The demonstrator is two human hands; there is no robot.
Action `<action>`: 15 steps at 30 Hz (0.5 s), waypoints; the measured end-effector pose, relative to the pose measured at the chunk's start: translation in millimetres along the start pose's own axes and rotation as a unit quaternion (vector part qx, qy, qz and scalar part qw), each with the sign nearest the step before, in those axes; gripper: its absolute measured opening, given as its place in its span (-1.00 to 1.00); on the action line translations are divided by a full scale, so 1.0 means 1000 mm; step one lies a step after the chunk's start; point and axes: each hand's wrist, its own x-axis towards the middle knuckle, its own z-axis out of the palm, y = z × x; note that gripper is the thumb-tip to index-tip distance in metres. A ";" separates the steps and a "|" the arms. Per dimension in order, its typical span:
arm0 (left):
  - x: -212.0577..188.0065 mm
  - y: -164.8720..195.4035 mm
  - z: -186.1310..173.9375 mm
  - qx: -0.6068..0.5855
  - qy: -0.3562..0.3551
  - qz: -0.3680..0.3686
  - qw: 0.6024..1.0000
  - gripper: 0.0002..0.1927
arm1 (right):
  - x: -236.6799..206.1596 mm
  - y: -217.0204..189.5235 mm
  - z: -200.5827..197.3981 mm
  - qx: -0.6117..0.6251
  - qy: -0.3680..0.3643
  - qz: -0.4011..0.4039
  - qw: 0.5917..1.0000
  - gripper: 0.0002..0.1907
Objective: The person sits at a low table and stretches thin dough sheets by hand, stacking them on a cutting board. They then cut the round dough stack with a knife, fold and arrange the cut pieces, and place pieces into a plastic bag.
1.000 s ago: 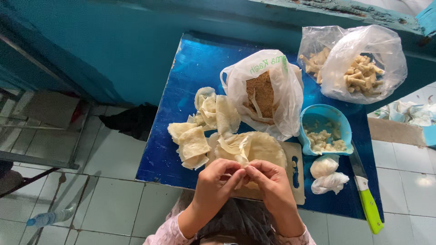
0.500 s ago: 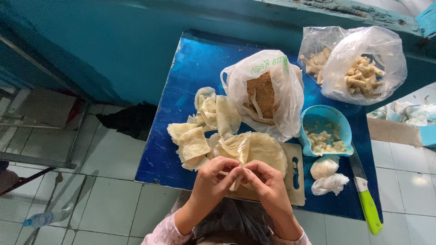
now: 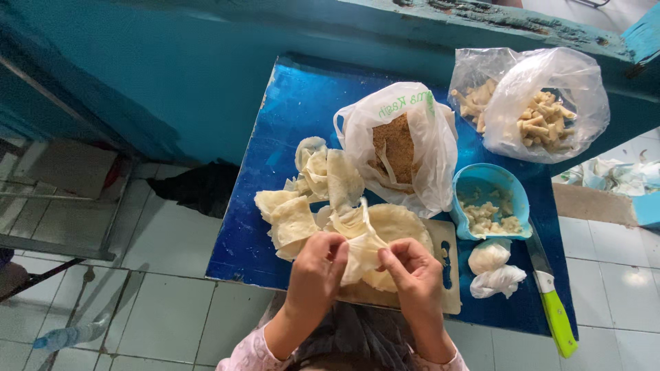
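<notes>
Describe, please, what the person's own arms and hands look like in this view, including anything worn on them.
Both hands are bare: the left hand and the right hand show no gloves, and no rings or watch can be made out. The forearms are uncovered up to the bottom edge of the picture, where pale pink sleeves with a fine pattern begin. The sleeve ends look loose and slightly frilled.
</notes>
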 end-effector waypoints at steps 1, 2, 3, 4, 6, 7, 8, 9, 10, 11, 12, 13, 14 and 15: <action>0.001 0.001 -0.001 -0.007 0.010 -0.022 1.000 -0.89 | 0.000 0.001 0.000 0.008 0.017 -0.010 1.000 -0.94; 0.001 0.003 -0.001 -0.025 0.006 -0.020 0.999 -0.88 | 0.000 0.003 0.001 0.027 0.016 -0.019 0.999 -0.93; 0.002 0.004 -0.001 -0.043 0.003 -0.016 0.999 -0.87 | 0.000 0.004 0.003 0.046 0.015 -0.028 0.998 -0.93; 0.002 0.005 0.000 -0.061 -0.002 -0.013 0.998 -0.86 | -0.001 0.006 0.006 0.066 0.014 -0.038 0.997 -0.92; 0.000 0.007 0.003 -0.117 -0.037 -0.050 0.991 -0.78 | -0.002 0.006 0.012 0.047 0.002 -0.034 0.998 -0.83; 0.001 0.007 0.005 -0.145 -0.054 -0.069 0.985 -0.73 | -0.002 0.005 0.014 0.037 -0.004 -0.031 0.999 -0.78; 0.002 0.006 0.006 -0.144 -0.059 -0.078 0.985 -0.71 | -0.002 0.004 0.016 0.054 -0.016 -0.016 0.998 -0.74; 0.003 0.005 0.007 -0.143 -0.062 -0.087 0.984 -0.69 | -0.001 0.003 0.018 0.071 -0.028 -0.001 0.997 -0.71; 0.005 0.003 0.008 -0.142 -0.065 -0.096 0.983 -0.67 | -0.001 0.000 0.018 0.087 -0.040 0.015 0.995 -0.67; 0.006 0.000 0.007 -0.160 -0.054 -0.096 0.981 -0.75 | 0.000 -0.002 0.019 0.084 -0.033 0.010 0.996 -0.69; 0.009 -0.003 0.005 -0.178 -0.044 -0.094 0.979 -0.80 | 0.001 -0.004 0.019 0.082 -0.025 0.005 0.996 -0.71; 0.010 -0.006 0.003 -0.196 -0.036 -0.093 0.976 -0.83 | 0.001 -0.006 0.018 0.081 -0.015 0.000 0.997 -0.73; 0.009 -0.007 0.002 -0.148 -0.014 -0.066 0.987 -0.85 | 0.001 -0.008 0.018 0.079 -0.012 0.002 0.997 -0.74; 0.008 -0.008 0.001 -0.099 0.009 -0.039 0.994 -0.86 | 0.001 -0.009 0.018 0.078 -0.009 0.005 0.997 -0.74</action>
